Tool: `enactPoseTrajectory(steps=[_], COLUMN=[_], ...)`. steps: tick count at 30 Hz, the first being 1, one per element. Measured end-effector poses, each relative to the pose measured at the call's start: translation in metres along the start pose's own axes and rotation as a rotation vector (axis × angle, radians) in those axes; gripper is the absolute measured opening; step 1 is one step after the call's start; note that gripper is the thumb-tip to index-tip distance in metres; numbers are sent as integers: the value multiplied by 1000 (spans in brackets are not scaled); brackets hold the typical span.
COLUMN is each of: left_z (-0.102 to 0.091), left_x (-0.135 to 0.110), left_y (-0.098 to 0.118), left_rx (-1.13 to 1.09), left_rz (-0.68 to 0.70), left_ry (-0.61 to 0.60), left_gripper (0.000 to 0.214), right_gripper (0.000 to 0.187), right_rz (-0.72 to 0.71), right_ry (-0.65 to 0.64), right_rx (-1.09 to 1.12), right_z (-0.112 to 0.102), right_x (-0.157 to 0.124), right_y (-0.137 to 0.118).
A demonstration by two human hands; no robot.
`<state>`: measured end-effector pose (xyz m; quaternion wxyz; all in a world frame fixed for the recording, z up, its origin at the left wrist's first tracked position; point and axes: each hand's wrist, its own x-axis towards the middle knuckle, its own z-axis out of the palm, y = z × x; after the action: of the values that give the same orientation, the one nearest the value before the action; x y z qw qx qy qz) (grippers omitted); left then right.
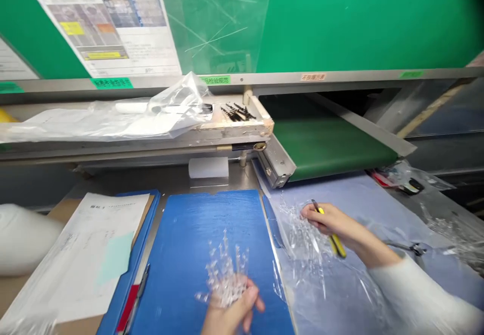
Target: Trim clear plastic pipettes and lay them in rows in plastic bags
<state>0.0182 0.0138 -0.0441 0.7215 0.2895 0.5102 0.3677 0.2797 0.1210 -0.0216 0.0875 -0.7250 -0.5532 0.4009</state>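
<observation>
My left hand (237,302) is closed around a bunch of small, clear plastic pieces with branching stems (226,267), which fan out above the fingers over the blue mat (212,219). To the right, my right hand (325,219) grips a slim yellow-and-black handled tool (336,245); its exact kind is not clear. The thumb and fingertips of that hand are at the edge of a heap of similar clear pieces (302,234) lying on clear plastic film. Whether they also pinch a piece cannot be made out.
A green conveyor belt (333,143) ends behind the right hand. Papers (75,264) and a red-and-grey pen-like tool (132,297) lie left of the mat. Small black pieces (237,113) sit on the shelf. More clear pieces (449,229) and a metal tool (416,248) lie at right.
</observation>
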Motion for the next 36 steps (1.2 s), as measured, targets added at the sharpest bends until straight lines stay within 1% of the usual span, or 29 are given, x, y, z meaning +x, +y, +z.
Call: enactPoseTrajectory(steps=[1, 2, 3, 4, 5, 6, 7, 8, 11, 13, 15, 18, 22, 25, 28, 29, 33, 36], left_z=[6, 12, 17, 21, 24, 26, 26, 26, 24, 23, 23, 23, 24, 25, 24, 23, 17, 12], left_x=[-1, -1, -2, -3, -5, -6, -9, -11, -18, -23, -28, -33, -35, -33, -32, -32, -37, -42], left_y=[5, 9, 13, 16, 18, 20, 22, 23, 26, 28, 31, 34, 35, 32, 29, 29, 36, 43], left_rx=[-75, -152, -222, -277, -320, -349, -359, -354, -268, -200, -157, -148, -166, -171, -141, -120, 4, 114], left_rz=[12, 11, 1, -10, -32, -52, -67, -76, -57, -43, -36, -12, 11, 26, 29, 27, 17, 46], left_ry=[-53, -118, -186, -235, -265, -273, -255, -222, -110, -94, -121, -159, -162, -162, -150, -141, -107, -96], left_gripper=[41, 38, 37, 36, 36, 35, 35, 35, 37, 36, 33, 31, 36, 38, 37, 36, 37, 31], right_gripper=[35, 39, 41, 42, 42, 42, 42, 42, 45, 46, 44, 42, 40, 39, 41, 40, 35, 33], right_rz=[-71, -167, -220, -237, -246, -241, -235, -229, -216, -211, -214, -206, -157, -127, -174, -211, -359, -473], right_ry=[-56, -160, -274, -355, -417, -457, -468, -451, -294, -220, -232, -264, -328, -323, -287, -250, -34, -6], right_rx=[98, 360, 563, 696, 799, 850, 872, 883, 872, 838, 821, 887, 992, 982, 869, 804, 497, 283], right_z=[16, 32, 47, 60, 71, 79, 85, 89, 90, 87, 84, 86, 92, 94, 93, 93, 88, 85], right_x=[-18, -36, -52, -67, -78, -87, -92, -95, -96, -96, -97, -100, -104, -106, -108, -109, -121, -133], right_y=[-12, -23, -33, -40, -46, -50, -53, -54, -56, -58, -61, -65, -68, -71, -69, -67, -59, -56])
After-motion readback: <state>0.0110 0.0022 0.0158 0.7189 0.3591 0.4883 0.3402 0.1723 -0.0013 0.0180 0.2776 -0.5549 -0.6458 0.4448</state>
